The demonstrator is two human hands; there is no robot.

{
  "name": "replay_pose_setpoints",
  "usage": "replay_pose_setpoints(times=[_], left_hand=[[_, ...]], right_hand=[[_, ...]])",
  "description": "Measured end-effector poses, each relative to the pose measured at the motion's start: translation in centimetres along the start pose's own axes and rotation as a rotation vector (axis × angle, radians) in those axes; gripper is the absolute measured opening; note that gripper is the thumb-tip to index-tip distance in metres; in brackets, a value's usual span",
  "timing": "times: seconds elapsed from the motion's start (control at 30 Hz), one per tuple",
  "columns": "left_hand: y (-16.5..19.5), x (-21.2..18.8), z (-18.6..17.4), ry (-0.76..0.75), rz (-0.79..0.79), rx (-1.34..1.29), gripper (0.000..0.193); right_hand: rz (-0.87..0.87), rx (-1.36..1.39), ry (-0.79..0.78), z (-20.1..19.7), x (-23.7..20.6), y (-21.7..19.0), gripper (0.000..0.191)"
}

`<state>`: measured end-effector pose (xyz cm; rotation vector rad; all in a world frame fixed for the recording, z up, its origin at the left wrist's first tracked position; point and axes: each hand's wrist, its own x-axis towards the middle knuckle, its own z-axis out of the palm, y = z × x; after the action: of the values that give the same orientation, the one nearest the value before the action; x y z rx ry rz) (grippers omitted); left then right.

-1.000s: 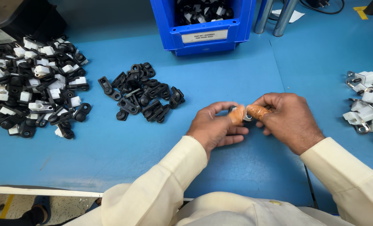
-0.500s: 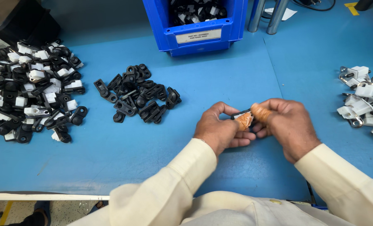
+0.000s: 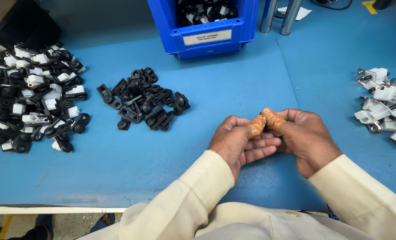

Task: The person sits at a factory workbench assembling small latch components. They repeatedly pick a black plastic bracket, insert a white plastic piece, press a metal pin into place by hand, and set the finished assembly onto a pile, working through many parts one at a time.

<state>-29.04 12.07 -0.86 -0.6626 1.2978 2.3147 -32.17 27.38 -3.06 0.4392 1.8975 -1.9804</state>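
Centrally, the left hand (image 3: 238, 142) and right hand (image 3: 305, 138) meet above the blue table (image 3: 233, 89), their taped thumbs (image 3: 256, 126) pressed tip to tip; whatever they pinch is hidden. Nearest lies a pile of black clips (image 3: 143, 100); white clips (image 3: 386, 104) sit right.

white rectangular label (image 3: 207, 37), blue bin (image 3: 246, 26) front
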Motion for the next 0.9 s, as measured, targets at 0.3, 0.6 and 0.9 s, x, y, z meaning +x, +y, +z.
replay_pose_setpoints(times=[0.3, 0.6, 0.9], left_hand=[[0.0, -0.9, 1.9, 0.216, 0.079, 0.288, 0.024], [-0.2, -0.4, 1.3, 0.085, 0.02, -0.031, 0.016], [-0.3, -0.3, 2.1, 0.205, 0.077, 0.032, 0.024]], right_hand=[[0.034, 0.229, 0.189, 1.7, 0.1, -0.2, 0.015], [0.042, 0.136, 0.074, 0.4, -0.9, 0.3, 0.023], [0.047, 0.213, 0.22, 1.7, 0.2, 0.9, 0.026]])
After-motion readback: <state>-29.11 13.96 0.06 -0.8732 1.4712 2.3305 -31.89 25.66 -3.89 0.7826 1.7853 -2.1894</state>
